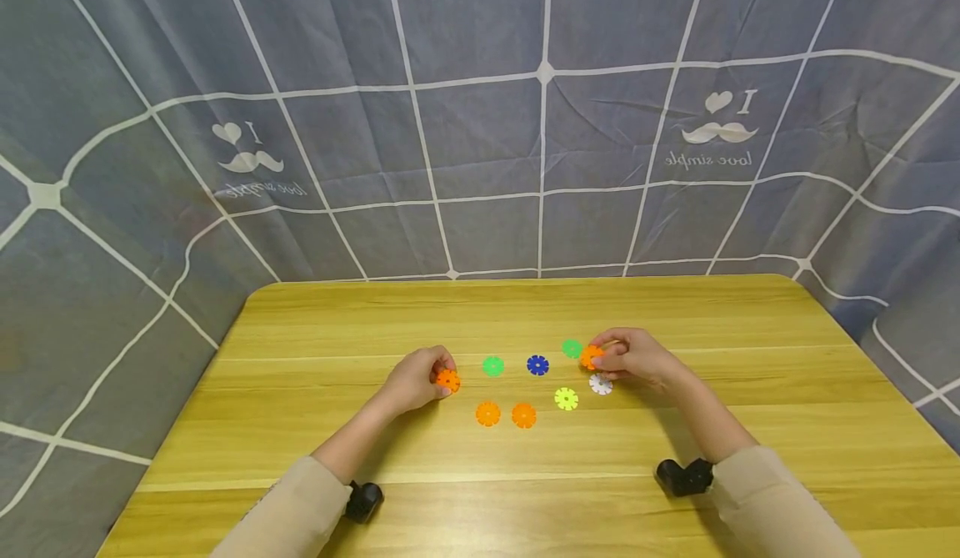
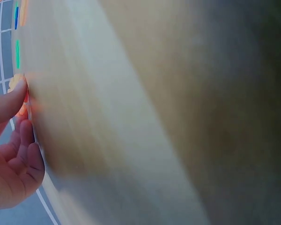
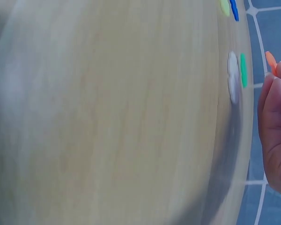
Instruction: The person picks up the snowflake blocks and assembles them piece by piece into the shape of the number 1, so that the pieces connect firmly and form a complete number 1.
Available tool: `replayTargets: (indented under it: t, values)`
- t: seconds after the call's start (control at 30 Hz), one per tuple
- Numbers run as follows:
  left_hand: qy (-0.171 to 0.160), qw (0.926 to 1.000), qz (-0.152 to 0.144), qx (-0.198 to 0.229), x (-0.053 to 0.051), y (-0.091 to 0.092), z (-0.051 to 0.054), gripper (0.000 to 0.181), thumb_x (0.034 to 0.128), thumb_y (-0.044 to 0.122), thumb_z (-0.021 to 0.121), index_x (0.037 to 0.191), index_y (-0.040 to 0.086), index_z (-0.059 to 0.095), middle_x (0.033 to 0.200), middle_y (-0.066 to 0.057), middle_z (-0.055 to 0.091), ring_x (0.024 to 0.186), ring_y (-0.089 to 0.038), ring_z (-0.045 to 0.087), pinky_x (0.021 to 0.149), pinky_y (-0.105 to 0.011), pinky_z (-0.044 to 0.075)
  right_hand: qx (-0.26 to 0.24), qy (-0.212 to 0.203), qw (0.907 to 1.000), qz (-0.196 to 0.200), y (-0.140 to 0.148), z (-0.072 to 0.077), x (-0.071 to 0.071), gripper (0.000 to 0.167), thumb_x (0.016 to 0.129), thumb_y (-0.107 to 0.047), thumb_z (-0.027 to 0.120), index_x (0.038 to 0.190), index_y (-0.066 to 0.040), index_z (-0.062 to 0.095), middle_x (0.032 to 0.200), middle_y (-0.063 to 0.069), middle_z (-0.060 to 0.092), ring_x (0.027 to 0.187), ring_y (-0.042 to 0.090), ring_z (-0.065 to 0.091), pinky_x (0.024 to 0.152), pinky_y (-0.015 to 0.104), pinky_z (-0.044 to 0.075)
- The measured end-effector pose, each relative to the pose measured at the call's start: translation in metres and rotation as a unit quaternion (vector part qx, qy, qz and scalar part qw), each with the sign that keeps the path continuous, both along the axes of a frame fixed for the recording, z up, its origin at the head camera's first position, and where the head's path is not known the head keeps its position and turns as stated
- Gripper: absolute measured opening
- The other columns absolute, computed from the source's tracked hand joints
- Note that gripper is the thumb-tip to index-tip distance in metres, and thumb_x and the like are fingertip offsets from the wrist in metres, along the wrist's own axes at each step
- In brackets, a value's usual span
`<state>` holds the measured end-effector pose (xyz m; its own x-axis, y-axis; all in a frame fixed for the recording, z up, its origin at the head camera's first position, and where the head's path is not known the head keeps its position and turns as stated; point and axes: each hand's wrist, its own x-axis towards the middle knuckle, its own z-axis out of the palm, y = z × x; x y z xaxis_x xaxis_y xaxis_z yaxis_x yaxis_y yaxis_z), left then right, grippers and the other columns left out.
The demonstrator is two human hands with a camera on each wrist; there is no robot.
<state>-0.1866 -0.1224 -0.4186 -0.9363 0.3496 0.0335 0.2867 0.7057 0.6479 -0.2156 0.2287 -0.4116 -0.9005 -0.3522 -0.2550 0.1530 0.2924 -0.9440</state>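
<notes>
My left hand [image 1: 417, 381] pinches an orange notched disc [image 1: 448, 381] between thumb and fingers, at the left of a group of flat snowflake-shaped discs. At the group's right side my right hand [image 1: 636, 356] pinches another orange disc [image 1: 591, 358]; in the right wrist view this disc [image 3: 271, 62] is held above the table. Near the right hand lie a green disc [image 1: 572, 349] and a white disc [image 1: 601, 384]. A blue disc [image 1: 537, 364] and a second green disc [image 1: 492, 366] lie between the hands. Closer to me are a yellow disc [image 1: 566, 399] and two orange discs [image 1: 524, 414].
The discs lie on a wood-grain table [image 1: 300, 441]. Behind it hangs a grey curtain [image 1: 487, 149] with white lines. Black wrist devices [image 1: 684, 478] are strapped at both sleeves, low over the table.
</notes>
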Motion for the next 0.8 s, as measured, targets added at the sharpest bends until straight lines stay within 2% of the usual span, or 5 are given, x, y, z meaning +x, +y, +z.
replayTargets:
  t: [0.23,0.43,0.57,0.7,0.8]
  values:
    - [-0.006,0.9997,0.002,0.021,0.002,0.002,0.003,0.02,0.0749,-0.002,0.074,0.086,0.006,0.06,0.075,-0.001,0.056,0.07,-0.014,0.05,0.065,-0.027,0.044,-0.011,-0.003,0.9999,0.012,-0.012,0.002,0.0,0.038,0.086,0.004,0.06,0.119,0.015,0.044,0.075,0.005,0.065,0.063,0.013,0.062,0.061,0.024,0.055]
    - [-0.05,0.9941,-0.001,0.096,0.005,0.012,0.009,0.014,0.0787,0.001,0.072,0.09,-0.001,0.064,0.074,-0.002,0.055,0.065,-0.013,0.047,0.057,-0.023,0.045,-0.014,0.025,0.9987,0.041,-0.024,0.007,0.005,0.038,0.087,0.003,0.06,0.118,0.017,0.043,0.074,0.009,0.066,0.062,0.016,0.061,0.061,0.026,0.054]
    - [-0.107,0.981,-0.014,0.162,0.01,0.019,0.013,0.011,0.0838,0.004,0.067,0.091,-0.003,0.065,0.074,-0.003,0.056,0.061,-0.014,0.051,0.051,-0.022,0.046,-0.021,0.028,0.9982,0.048,-0.034,0.01,0.01,0.038,0.086,0.003,0.061,0.118,0.018,0.045,0.077,0.011,0.067,0.064,0.016,0.063,0.065,0.03,0.056]
    - [-0.163,0.9612,-0.026,0.221,0.016,0.027,0.015,0.011,0.0875,0.003,0.063,0.094,-0.006,0.063,0.076,-0.005,0.057,0.07,-0.019,0.061,0.066,-0.028,0.054,-0.039,0.032,0.9973,0.053,-0.044,0.013,0.015,0.036,0.086,0.004,0.061,0.115,0.019,0.047,0.078,0.01,0.068,0.065,0.015,0.063,0.067,0.031,0.056]
    - [-0.197,0.9449,-0.028,0.26,0.021,0.034,0.018,0.012,0.0884,0.0,0.06,0.095,-0.01,0.061,0.077,-0.006,0.057,0.074,-0.018,0.063,0.075,-0.034,0.055,-0.054,0.036,0.996,0.062,-0.051,0.014,0.018,0.033,0.086,0.005,0.061,0.114,0.019,0.048,0.078,0.01,0.067,0.064,0.016,0.062,0.067,0.032,0.056]
